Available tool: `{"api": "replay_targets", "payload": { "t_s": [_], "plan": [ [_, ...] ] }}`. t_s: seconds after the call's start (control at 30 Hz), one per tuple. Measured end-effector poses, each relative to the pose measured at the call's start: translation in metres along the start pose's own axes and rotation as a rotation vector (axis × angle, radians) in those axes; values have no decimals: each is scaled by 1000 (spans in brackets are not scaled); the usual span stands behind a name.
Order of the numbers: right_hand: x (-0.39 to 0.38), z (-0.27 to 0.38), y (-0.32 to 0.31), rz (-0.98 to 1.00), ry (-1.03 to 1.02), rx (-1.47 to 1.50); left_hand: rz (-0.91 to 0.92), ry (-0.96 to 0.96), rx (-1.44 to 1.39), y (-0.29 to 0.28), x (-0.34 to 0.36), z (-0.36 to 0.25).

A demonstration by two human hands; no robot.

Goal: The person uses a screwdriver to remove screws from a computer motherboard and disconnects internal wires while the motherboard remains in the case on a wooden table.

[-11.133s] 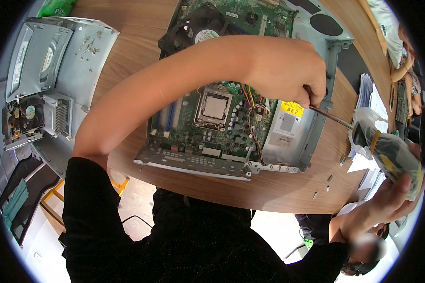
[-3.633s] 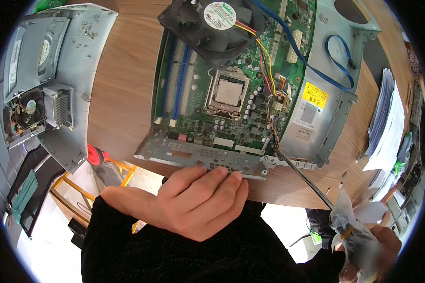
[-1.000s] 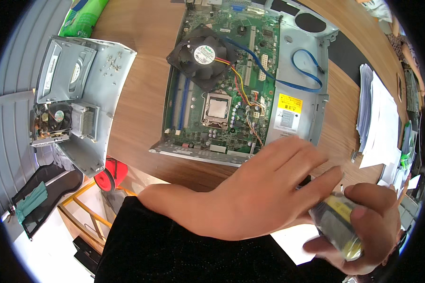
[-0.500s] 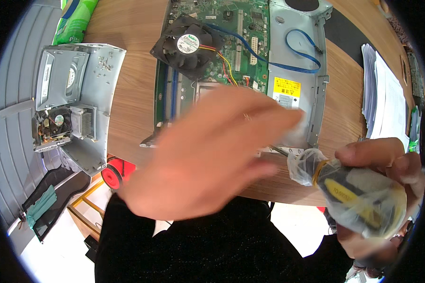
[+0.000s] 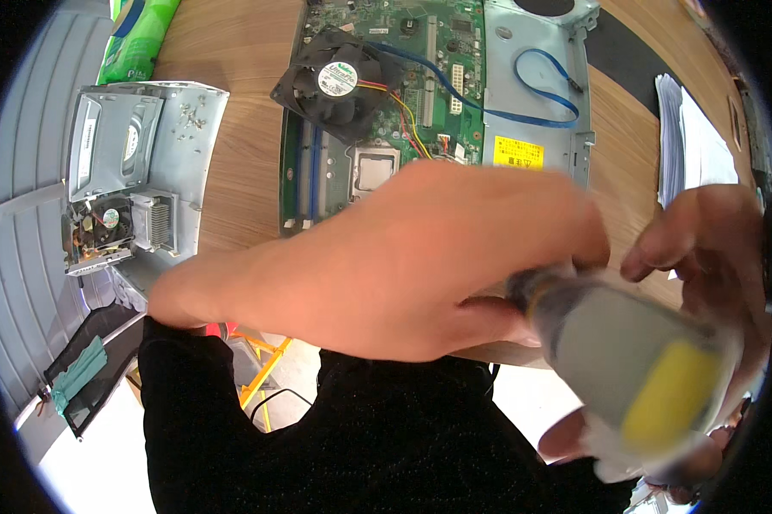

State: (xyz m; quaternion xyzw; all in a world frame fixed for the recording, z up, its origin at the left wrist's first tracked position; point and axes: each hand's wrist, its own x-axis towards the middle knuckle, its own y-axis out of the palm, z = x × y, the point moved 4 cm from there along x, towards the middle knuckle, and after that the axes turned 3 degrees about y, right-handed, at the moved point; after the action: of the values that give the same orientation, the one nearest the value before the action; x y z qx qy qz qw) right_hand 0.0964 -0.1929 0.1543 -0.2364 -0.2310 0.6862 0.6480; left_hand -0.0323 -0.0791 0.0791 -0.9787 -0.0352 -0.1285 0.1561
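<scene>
My left hand (image 5: 403,265) reaches across the front of the open computer chassis (image 5: 587,116), its fingertips curled round the neck of a screwdriver (image 5: 622,360) whose thick black-and-yellow handle is wrapped in clear plastic. The blade is hidden behind that hand. My right hand (image 5: 703,240) is around the handle at the right, thumb and forefinger partly lifted from it, blurred. Behind them lie the green motherboard (image 5: 467,34) with a bare processor socket (image 5: 373,171), a loose black fan (image 5: 322,98), a blue flat cable (image 5: 532,116) and a yellow warning label (image 5: 517,152).
A second metal case (image 5: 189,171) with loose screws and a heatsink (image 5: 156,223) stands on the wooden table (image 5: 232,51) at the left. A green package (image 5: 137,43) is at top left, stacked papers (image 5: 694,137) at right. A black mesh seat (image 5: 95,394) is below left.
My left hand has moved right from over the chassis front onto the screwdriver's neck. The handle has turned, and my right hand's upper fingers have loosened on it.
</scene>
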Motion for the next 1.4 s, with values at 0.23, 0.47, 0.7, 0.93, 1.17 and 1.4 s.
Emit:
{"api": "replay_targets", "payload": {
  "t_s": [0.23,0.47,0.7,0.93,1.17,1.4],
  "plan": [
    [-8,24,-19,156,-130,-386,-90,-43,193,-8,-4,-20],
    [12,39,5,-49,-363,-396,-182,105,202,1,-18,-22],
    [0,47,21,-199,-314,-418,-117,-7,237,-1,-21,-29],
    [-4,51,23,-273,-369,-470,-246,-11,-219,8,-27,-11],
    [-6,56,24,-327,-405,-499,-250,-69,413,9,-24,-28],
    [-8,56,31,-356,-434,-497,-279,-32,199,4,-31,-27]
  ]
}}
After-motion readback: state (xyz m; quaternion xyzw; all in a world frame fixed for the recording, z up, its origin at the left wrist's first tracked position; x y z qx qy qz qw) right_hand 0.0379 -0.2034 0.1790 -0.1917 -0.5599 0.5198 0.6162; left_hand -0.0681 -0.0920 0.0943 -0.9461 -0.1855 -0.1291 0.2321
